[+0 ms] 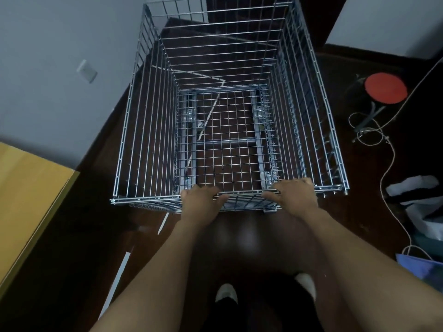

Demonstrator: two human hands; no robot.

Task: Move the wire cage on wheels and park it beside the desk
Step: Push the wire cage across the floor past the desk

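The wire cage (pixel 148 130), silver metal with an open top and a mesh floor, stands on the dark wood floor right in front of me. Its wheels are hidden under the frame. My left hand (pixel 200 203) grips the near top rail left of centre. My right hand (pixel 293 194) grips the same rail right of centre. The desk (pixel 28 192), with a yellow wooden top, lies at the left edge, apart from the cage's near left corner.
A grey wall (pixel 60 56) runs along the left behind the desk. To the right sit a black object with a red round top (pixel 385 89), a loose white cord (pixel 389 164) and bags (pixel 422 212). White tape lines (pixel 115 283) mark the floor.
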